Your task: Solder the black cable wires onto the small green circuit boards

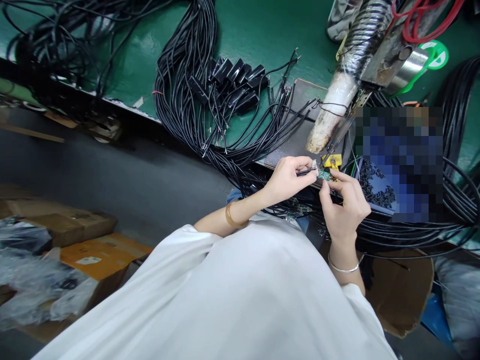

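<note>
at the bench (270,30), left hand (288,176) tightly pinches black cable (306,172), right hand (348,200) circuit board (323,175); spool label (438,56) illegible.

We can see a white garment (232,305), very wide and loose, whose plain cloth falls in soft, broad folds and carries a light grey shading. Its left sleeve (193,240) and its right sleeve (354,291) are of the same white colour, and both leave the forearms bare. Above the left hand (290,176) we notice a smooth brown bangle (228,214), rather broad, like amber in its tone. Below the right hand (348,200) we find a silver bangle (347,270), which is thin, rounded and shiny. Both hands are ungloved.
</note>
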`<state>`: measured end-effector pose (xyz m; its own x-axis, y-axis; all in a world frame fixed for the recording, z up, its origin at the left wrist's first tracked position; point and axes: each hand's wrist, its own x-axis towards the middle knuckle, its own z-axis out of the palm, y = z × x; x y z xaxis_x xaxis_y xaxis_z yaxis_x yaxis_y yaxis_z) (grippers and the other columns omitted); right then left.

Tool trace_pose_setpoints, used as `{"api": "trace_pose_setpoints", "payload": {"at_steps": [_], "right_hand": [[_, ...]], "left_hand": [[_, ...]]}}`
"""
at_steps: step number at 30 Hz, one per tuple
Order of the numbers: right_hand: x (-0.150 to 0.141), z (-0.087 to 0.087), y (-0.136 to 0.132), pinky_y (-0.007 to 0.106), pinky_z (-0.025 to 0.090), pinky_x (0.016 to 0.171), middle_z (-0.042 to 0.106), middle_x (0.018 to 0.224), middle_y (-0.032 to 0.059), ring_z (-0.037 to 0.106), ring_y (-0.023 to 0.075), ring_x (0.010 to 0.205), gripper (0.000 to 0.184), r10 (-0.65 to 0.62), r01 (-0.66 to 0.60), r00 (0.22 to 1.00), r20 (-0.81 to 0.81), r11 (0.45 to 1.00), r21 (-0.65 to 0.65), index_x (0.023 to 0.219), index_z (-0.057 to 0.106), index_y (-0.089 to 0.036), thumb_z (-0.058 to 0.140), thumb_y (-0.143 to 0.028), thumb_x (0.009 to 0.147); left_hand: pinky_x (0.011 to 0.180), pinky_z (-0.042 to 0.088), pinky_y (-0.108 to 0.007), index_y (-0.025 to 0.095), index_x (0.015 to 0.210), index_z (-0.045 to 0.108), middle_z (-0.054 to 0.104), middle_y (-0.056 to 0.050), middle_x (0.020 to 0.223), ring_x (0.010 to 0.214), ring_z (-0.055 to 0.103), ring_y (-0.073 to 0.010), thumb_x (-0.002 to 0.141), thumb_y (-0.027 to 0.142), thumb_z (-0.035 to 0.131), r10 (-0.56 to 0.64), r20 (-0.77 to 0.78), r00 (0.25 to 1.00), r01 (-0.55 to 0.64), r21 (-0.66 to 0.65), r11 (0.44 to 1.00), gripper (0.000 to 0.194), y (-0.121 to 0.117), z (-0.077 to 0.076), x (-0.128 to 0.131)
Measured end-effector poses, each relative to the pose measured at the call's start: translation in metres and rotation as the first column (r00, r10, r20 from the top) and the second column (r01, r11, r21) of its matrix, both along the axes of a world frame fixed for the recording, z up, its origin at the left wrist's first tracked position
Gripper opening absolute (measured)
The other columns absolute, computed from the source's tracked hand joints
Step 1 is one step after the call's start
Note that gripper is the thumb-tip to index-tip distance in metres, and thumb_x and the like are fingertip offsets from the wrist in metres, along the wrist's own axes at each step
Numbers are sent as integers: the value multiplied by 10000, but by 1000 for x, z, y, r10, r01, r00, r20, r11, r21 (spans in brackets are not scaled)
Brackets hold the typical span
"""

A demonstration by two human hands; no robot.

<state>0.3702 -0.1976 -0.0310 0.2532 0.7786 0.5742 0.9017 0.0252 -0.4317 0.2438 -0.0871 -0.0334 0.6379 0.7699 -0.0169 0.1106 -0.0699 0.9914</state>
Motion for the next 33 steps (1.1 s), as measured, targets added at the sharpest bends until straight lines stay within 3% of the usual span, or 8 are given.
{"api": "trace_pose_setpoints", "payload": {"at_steps": [8, 14, 17, 19, 21, 23, 28, 33], "right_hand": [[-3, 13, -20, 234, 526, 534, 747, 810, 8, 680, 112, 599, 28, -41, 67, 962, -270, 994, 87, 877, 662, -203, 650, -193, 900], [8, 30, -41, 229, 429, 517, 645, 635, -34, 603, 98, 534, 76, 26, -9, 979, -200, 996, 87, 808, 642, -201, 692, -171, 858], [15, 23, -42, 235, 374, 556, 592, 603, -59, 524, 76, 497, 73, 101, -105, 994, -30, 927, -360, 861, 638, -214, 655, -258, 917], [16, 9, -40, 249, 336, 567, 636, 656, -44, 570, 94, 540, 116, 216, -163, 976, -2, 731, -663, 889, 615, -219, 575, -295, 967], [12, -9, -39, 269, 289, 567, 687, 717, -12, 626, 129, 600, 131, 298, -162, 955, 6, 537, -828, 876, 592, -215, 532, -272, 978], [7, -25, -39, 282, 260, 565, 679, 676, 2, 640, 155, 606, 143, 330, -155, 944, 11, 472, -868, 824, 577, -208, 545, -240, 959], [5, -28, -44, 263, 305, 566, 697, 732, -14, 656, 139, 621, 138, 303, -158, 953, 10, 522, -838, 889, 579, -212, 517, -282, 991], [17, 1, -56, 223, 393, 530, 679, 678, -45, 575, 82, 488, 193, 122, -148, 989, -84, 827, -542, 931, 634, -210, 576, -388, 979]], "left_hand": [[546, 220, -231, 137, 727, 605, 322, 61, 600, 579, 267, -66, 799, 188, 587, -303, 33, 952, 305, -74, 950, 90, -7, 27, -28], [623, 401, -209, 166, 859, 753, 633, -13, 713, 630, 505, -89, 810, 211, 674, -808, 2, 589, 807, -58, 588, 103, -13, 18, -67], [676, 486, -213, 135, 929, 760, 711, -79, 860, 756, 630, -130, 817, 328, 722, -643, 34, 765, 637, -191, 747, 226, -16, -4, -71], [638, 505, -218, 111, 896, 731, 694, -67, 805, 694, 630, -119, 856, 380, 677, -388, 29, 921, 383, -254, 888, 278, -11, -11, -69], [601, 501, -224, 108, 845, 694, 655, -42, 733, 619, 597, -105, 900, 411, 620, -89, 1, 996, 88, -151, 985, 316, 4, -11, -65], [641, 501, -236, 124, 863, 683, 658, -50, 806, 684, 606, -116, 917, 388, 605, 235, -21, 972, -229, 152, 961, 280, 30, -7, -59], [916, 484, -347, 131, 832, 679, 675, -103, 899, 963, 641, -230, 886, 246, 641, 457, -297, 838, -215, 591, 778, 132, 97, -15, -42], [843, 497, -297, 145, 894, 715, 702, -71, 835, 814, 641, -167, 927, 322, 593, 620, -54, 783, -522, 486, 701, 217, 111, -28, -49]]}}
